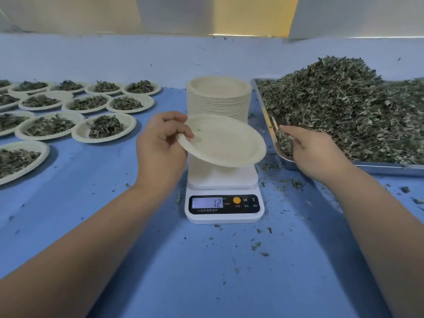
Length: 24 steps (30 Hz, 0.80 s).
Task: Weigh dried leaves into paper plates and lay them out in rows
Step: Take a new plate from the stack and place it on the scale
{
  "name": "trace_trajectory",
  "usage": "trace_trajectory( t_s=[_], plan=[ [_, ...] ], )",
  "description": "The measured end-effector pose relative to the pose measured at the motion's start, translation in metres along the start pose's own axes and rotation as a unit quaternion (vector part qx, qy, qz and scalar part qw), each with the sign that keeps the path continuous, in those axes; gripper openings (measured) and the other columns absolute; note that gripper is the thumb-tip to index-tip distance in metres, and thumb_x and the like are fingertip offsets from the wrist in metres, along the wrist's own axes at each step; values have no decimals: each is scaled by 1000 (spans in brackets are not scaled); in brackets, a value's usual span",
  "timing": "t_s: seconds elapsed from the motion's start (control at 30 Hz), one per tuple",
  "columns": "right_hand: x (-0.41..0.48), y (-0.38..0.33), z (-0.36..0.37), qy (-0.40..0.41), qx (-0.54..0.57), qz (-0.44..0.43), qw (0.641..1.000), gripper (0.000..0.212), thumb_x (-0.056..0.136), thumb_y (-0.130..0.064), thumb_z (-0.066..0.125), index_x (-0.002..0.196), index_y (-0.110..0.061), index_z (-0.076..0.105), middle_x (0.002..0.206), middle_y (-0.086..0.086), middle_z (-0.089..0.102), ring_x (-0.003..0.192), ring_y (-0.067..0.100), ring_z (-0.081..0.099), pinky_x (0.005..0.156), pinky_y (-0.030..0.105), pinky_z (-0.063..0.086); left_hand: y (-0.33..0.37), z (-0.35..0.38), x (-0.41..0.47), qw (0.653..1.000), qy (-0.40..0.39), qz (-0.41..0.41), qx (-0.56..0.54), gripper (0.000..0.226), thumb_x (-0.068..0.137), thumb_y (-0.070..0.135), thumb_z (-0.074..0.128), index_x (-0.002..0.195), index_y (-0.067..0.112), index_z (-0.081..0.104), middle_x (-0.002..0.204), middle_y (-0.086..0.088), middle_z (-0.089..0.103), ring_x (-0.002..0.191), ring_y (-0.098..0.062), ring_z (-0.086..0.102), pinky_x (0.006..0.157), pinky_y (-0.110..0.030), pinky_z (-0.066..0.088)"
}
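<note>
one paper plate (223,140) pinched by left hand (160,143) over scale (223,207), right hand (314,150) relaxed, touching leaves (344,111)

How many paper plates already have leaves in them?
13 leaf-filled plates in view, all left of the scale: five in the back row, four in the second row, three in the third row, one front plate. More may lie beyond the left edge.

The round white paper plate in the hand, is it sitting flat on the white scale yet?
No, the left hand pinches the round white paper plate by its rim, tilted above the white digital scale.
</note>
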State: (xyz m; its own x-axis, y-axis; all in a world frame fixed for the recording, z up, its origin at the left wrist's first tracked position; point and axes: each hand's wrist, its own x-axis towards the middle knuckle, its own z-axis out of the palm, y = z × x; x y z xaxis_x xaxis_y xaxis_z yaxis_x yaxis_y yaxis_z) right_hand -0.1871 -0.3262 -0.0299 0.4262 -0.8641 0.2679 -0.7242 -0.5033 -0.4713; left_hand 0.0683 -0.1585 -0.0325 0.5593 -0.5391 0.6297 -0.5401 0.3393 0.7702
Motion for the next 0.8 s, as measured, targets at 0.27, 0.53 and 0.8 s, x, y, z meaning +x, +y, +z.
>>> trace_trajectory(
  t_s=[0.27, 0.53, 0.8],
  plan=[
    [-6, -11, 3, -37, -103, -20, 994, 40, 109, -36, 31, 146, -37, 47, 118, 9, 66, 91, 31, 57, 76, 40, 47, -20, -14, -11, 996, -75, -48, 14, 36, 89, -8, 68, 91, 28, 74, 117, 10, 68, 116, -1, 62, 88, -13, 51],
    [4, -17, 2, -66, -89, -10, 994, 50, 106, -53, 30, 146, -28, 47, 161, 7, 35, 151, 29, 25, 114, 53, 34, -42, -31, -9, 949, -152, -131, 244, 52, 87, -2, 55, 132, 22, 64, 127, 3, 67, 118, -12, 60, 89, -21, 44],
    [13, -22, 15, -64, -163, 36, 984, 67, 99, -71, 25, 136, -22, 51, 117, 12, 64, 97, 33, 58, 75, 41, 46, -34, -21, -10, 957, -38, -288, -16, 32, 89, 8, 50, 103, 24, 74, 108, 2, 75, 93, -12, 73, 101, -46, 56]
  ],
)
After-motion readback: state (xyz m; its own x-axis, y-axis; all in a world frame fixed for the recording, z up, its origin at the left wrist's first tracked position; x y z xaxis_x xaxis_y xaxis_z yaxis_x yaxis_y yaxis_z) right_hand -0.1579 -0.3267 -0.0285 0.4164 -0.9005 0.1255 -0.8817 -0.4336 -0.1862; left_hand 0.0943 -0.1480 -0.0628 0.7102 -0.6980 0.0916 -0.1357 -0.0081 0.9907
